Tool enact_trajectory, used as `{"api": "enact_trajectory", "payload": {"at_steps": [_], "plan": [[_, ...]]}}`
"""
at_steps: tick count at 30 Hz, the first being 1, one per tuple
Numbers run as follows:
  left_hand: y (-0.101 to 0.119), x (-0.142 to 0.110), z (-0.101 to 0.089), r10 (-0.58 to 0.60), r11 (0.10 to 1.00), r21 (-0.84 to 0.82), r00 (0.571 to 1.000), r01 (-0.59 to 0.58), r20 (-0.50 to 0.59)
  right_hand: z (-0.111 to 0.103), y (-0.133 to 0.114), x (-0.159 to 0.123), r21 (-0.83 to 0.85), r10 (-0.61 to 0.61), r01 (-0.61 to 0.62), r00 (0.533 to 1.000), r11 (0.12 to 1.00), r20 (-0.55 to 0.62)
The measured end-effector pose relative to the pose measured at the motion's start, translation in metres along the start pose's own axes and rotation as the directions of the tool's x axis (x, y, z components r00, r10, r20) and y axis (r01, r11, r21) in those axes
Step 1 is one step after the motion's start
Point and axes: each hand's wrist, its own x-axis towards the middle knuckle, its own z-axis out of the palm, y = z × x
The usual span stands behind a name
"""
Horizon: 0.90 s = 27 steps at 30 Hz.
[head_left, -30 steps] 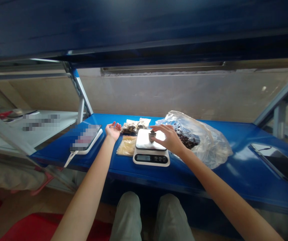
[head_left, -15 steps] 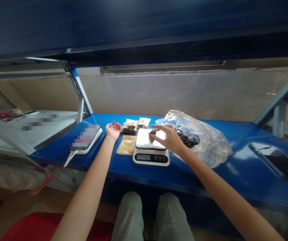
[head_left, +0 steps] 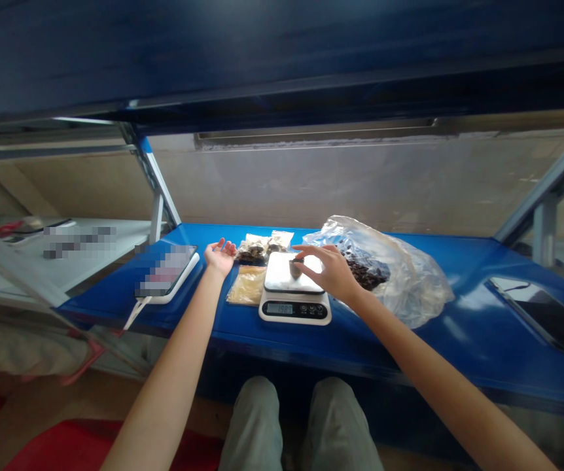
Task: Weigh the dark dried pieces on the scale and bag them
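The right hand [head_left: 324,271], fingers bunched, pinches a small dark object [head_left: 295,267] on the platform of the scale [head_left: 294,309] beneath it. The left hand [head_left: 221,256] lies open, palm up and empty, just left of the scale.

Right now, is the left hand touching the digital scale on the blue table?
Apart: the head view shows the left hand open, with a gap to the digital scale.

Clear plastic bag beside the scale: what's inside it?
The clear plastic bag holds a heap of dark, shiny pieces, too blurred to identify. The right hand covers the bag's left edge, and folds and glare hide anything deeper inside.
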Motion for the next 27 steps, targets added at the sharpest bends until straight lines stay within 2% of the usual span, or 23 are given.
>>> {"api": "enact_trajectory", "payload": {"at_steps": [8,12,15,17,19,21,24,27], "plan": [[0.0,0.0,0.0,0.006,1.0,-0.002,1.0,-0.006,0.004,-0.002,-0.001,0.001,0.034,-0.002,0.002,1.0,0.999,-0.019],[0.0,0.0,0.0,0.005,1.0,-0.002,1.0,-0.005,0.005,-0.003,-0.003,0.002,0.124,0.03,-0.022,0.997,0.992,-0.064],[0.0,-0.001,0.0,0.0,1.0,-0.005,1.0,0.0,0.007,-0.006,-0.003,0.005,0.223,0.121,-0.09,0.984,0.971,-0.13],[0.0,-0.001,0.0,-0.002,1.0,-0.01,1.0,0.002,0.009,-0.01,0.002,0.007,0.234,0.206,-0.158,0.958,0.959,-0.201],[0.0,0.0,-0.001,0.001,1.0,-0.015,1.0,-0.001,0.009,-0.014,0.013,0.007,0.175,0.29,-0.249,0.918,0.953,-0.269],[0.0,0.001,-0.001,0.006,1.0,-0.017,1.0,-0.006,0.008,-0.017,0.029,0.004,0.053,0.353,-0.353,0.89,0.934,-0.288],[-0.001,0.001,-0.001,0.004,1.0,-0.019,1.0,-0.003,0.008,-0.021,0.049,-0.003,-0.204,0.456,-0.482,0.875,0.852,-0.161],[0.0,0.002,-0.001,0.002,1.0,-0.022,1.0,-0.002,0.007,-0.023,0.056,-0.009,-0.311,0.57,-0.537,0.821,0.785,0.02]]}}
